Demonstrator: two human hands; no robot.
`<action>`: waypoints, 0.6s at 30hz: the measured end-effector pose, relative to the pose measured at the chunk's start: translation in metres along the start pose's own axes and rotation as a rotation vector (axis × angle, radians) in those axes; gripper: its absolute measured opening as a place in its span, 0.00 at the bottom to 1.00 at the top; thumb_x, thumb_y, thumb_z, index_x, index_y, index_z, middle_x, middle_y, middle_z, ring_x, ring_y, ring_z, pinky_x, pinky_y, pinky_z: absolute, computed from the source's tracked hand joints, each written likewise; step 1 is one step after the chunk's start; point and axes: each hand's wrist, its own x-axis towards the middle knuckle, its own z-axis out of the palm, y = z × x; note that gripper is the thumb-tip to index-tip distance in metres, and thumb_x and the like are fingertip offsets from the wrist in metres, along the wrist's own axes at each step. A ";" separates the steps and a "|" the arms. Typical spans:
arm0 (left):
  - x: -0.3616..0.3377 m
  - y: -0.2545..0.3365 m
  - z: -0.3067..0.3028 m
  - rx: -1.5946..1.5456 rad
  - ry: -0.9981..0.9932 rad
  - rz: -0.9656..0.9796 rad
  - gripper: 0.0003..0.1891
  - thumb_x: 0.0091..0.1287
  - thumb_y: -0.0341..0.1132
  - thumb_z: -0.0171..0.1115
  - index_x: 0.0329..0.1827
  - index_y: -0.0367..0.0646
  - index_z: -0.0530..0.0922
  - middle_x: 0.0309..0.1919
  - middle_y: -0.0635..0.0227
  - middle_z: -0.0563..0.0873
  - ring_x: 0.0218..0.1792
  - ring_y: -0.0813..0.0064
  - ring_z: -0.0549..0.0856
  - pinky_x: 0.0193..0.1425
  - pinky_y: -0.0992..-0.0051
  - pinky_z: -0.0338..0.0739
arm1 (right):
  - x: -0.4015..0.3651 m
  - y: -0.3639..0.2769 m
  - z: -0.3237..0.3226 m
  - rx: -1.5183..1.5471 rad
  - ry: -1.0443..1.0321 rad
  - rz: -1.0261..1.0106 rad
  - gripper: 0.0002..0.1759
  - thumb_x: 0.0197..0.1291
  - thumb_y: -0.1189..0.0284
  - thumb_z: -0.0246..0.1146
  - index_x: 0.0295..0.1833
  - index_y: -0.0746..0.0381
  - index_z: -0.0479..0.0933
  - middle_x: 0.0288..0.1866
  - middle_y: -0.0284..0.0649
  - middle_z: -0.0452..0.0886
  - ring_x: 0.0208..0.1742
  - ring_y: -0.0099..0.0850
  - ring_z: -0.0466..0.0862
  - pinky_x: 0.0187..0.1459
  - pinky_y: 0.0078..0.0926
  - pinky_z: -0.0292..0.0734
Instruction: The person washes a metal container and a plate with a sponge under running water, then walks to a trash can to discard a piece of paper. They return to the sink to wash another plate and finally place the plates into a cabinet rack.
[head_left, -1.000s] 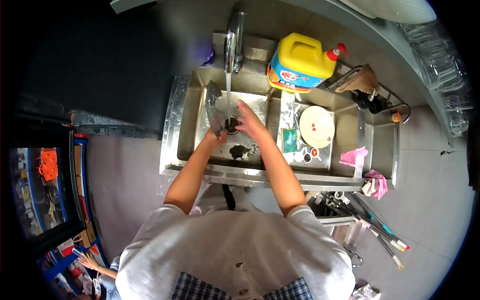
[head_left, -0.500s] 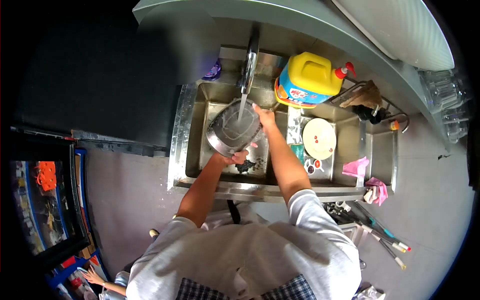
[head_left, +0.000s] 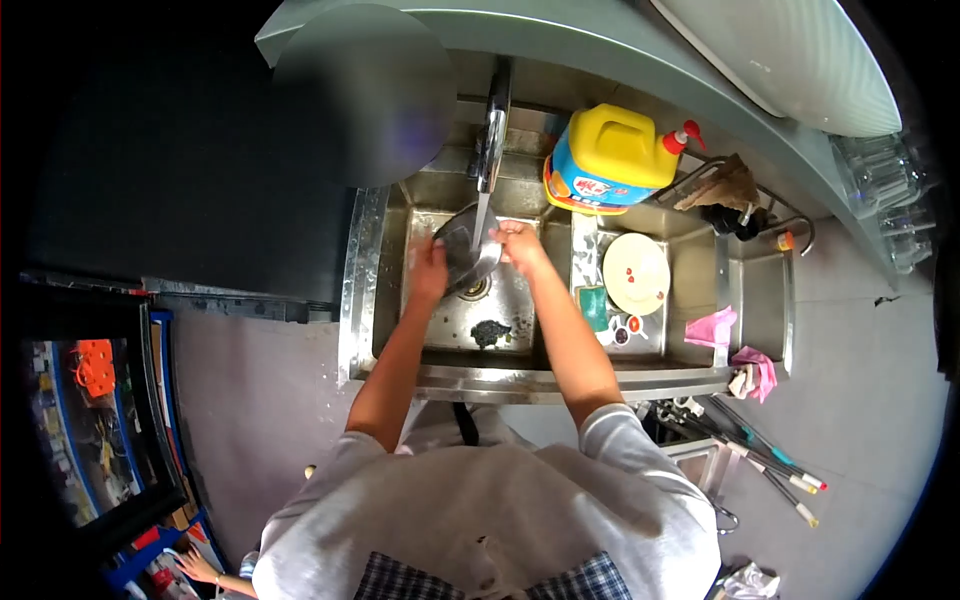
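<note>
Under the running faucet, a greyish see-through container is held tilted above the sink basin. My left hand, slightly blurred, grips its left side. At the right rim, the fingers of my right hand are closed on the edge. Water falls onto the container between my two hands. Below it, a clump of dark scraps lies on the basin floor near the drain.
The right-hand basin holds a cream plate, a green sponge and small sauce cups. Behind stands a yellow detergent jug. Pink cloths hang at the right. Another person's hand shows at lower left.
The container has turned in my hands and now looks narrower. My left hand has shifted from its lower edge up to its left side, uncovering the drain.
</note>
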 end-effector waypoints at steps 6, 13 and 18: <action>0.028 0.063 0.030 -0.057 -0.170 0.285 0.23 0.68 0.37 0.46 0.65 0.40 0.68 0.67 0.53 0.67 0.67 0.49 0.65 0.72 0.59 0.56 | -0.040 0.018 0.016 -0.081 -0.012 -0.184 0.04 0.60 0.71 0.64 0.37 0.59 0.81 0.25 0.25 0.78 0.20 0.15 0.70 0.20 0.16 0.66; 0.023 -0.080 0.072 -0.333 -0.065 -0.277 0.20 0.73 0.43 0.39 0.54 0.38 0.75 0.52 0.54 0.80 0.56 0.55 0.76 0.61 0.64 0.68 | -0.075 -0.028 -0.003 0.119 0.074 -0.225 0.05 0.61 0.73 0.62 0.40 0.62 0.79 0.28 0.29 0.82 0.21 0.15 0.76 0.19 0.13 0.67; 0.001 -0.109 0.131 -0.552 -0.010 -0.458 0.23 0.73 0.51 0.38 0.46 0.42 0.77 0.43 0.63 0.83 0.46 0.59 0.81 0.52 0.59 0.74 | -0.092 -0.037 0.008 -0.237 0.081 -0.500 0.06 0.62 0.76 0.60 0.34 0.66 0.80 0.24 0.27 0.77 0.23 0.18 0.73 0.26 0.16 0.67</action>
